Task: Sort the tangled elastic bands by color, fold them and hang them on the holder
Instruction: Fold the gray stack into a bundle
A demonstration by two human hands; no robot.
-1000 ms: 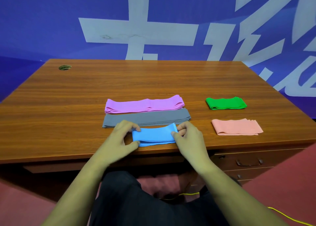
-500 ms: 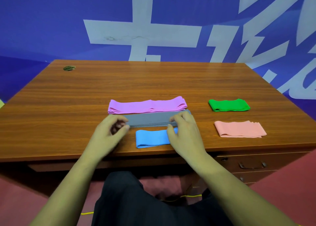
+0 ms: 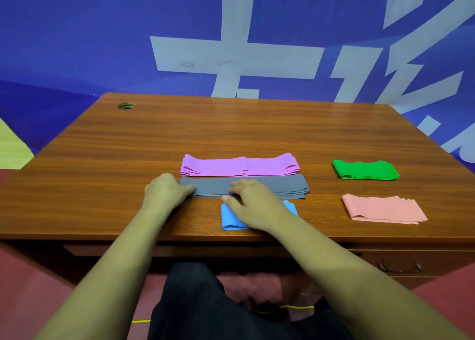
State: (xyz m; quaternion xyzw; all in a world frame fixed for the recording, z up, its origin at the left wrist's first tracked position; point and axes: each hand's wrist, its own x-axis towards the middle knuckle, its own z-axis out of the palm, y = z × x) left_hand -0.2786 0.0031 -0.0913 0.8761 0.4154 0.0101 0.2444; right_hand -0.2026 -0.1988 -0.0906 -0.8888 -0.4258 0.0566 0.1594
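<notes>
Five folded elastic bands lie on the wooden desk (image 3: pixel 231 128). A long purple band (image 3: pixel 239 164) lies farthest back, with a long grey band (image 3: pixel 282 185) just in front of it. My left hand (image 3: pixel 167 193) pinches the grey band's left end. My right hand (image 3: pixel 252 200) pinches its front edge near the middle, thumb underneath. A short blue band (image 3: pixel 231 221) lies by the desk's front edge, partly covered by my right wrist. To the right lie a green band (image 3: pixel 365 170) and a salmon band (image 3: pixel 383 208). No holder is in view.
A round cable hole (image 3: pixel 126 105) sits at the desk's back left corner. A drawer with a handle (image 3: pixel 398 266) is under the desk at the right. A blue wall with white lettering stands behind the desk. A yellow cord (image 3: pixel 295 307) lies on the red floor.
Both hands let go of the blue band, left it at the desk's front edge, and moved back onto the grey band. The camera tilted slightly.
</notes>
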